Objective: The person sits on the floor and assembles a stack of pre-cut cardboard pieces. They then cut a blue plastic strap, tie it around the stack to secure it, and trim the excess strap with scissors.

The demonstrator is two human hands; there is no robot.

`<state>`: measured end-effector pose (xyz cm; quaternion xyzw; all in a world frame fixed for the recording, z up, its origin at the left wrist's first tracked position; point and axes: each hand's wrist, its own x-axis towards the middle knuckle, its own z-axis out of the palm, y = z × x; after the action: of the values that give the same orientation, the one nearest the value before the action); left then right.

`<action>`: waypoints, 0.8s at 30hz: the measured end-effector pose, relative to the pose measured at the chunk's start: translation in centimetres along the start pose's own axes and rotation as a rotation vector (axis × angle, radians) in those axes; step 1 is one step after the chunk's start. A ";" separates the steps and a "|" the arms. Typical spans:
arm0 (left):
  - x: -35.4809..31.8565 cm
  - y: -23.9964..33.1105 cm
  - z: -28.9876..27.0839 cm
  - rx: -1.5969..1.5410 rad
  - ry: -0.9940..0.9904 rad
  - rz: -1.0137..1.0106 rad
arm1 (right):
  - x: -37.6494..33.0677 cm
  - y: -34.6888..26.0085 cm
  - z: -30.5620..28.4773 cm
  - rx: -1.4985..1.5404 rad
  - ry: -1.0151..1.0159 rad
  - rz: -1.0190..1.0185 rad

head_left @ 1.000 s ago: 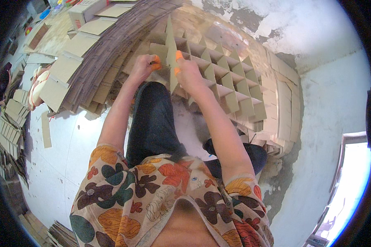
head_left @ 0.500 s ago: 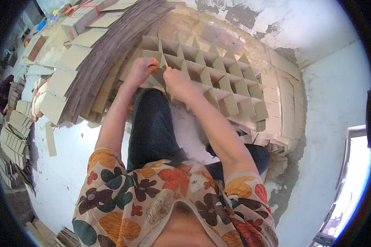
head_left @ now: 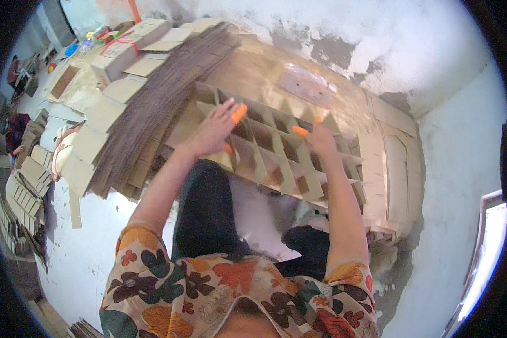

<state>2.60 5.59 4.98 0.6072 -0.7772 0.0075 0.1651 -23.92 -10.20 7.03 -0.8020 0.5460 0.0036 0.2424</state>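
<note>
Left hand [head_left: 213, 130] lies flat and open on the cardboard grid [head_left: 276, 152] propped on the person's lap, right hand [head_left: 321, 138] pinches a strip in it, so best press evenly, keeping slots lined up to avoid buckling.

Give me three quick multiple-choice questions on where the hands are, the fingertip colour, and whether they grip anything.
1. Where are both hands?
A. on the cardboard divider grid
B. on the floor
C. in the lap

2. What colour are the fingertip covers?
A. blue
B. orange
C. green

3. How is the left hand?
A. clenched in a fist
B. fingers spread
C. out of view

Answers:
1 A: the left hand and right hand lie on the cardboard divider grid.
2 B: the fingertip covers are orange.
3 B: its fingers are spread flat, with no grip closed on anything.
</note>
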 end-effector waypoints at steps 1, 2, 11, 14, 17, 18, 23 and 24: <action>1.5 -0.5 0.1 -0.003 -0.012 -0.002 | -0.9 0.3 0.6 0.005 0.035 -0.111; 2.7 -1.3 1.2 -0.011 -0.039 -0.007 | -2.5 -0.4 1.5 0.032 0.012 -0.186; 7.5 1.9 0.6 -0.074 -0.094 0.383 | -12.8 1.4 2.2 0.062 0.390 -0.471; 3.0 7.2 -5.5 0.193 0.168 0.437 | -17.9 2.9 -1.7 0.013 0.725 -0.315; -2.0 9.5 -11.7 0.302 0.402 0.324 | -20.2 9.0 -4.8 0.195 1.361 -0.431; -4.4 8.4 -13.6 0.455 0.458 0.272 | -20.9 10.0 -5.1 0.367 1.420 -0.283; -8.3 -2.1 -16.0 1.046 0.641 -0.053 | -17.7 26.6 -3.4 0.164 1.383 0.043; -9.6 -6.1 -16.1 1.054 0.657 -0.043 | -17.3 30.2 -2.5 0.109 1.374 0.066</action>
<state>14.34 16.40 16.48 0.5884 -0.5653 0.5733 0.0739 -58.01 -4.75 2.32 -0.5921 0.5992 -0.5256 -0.1191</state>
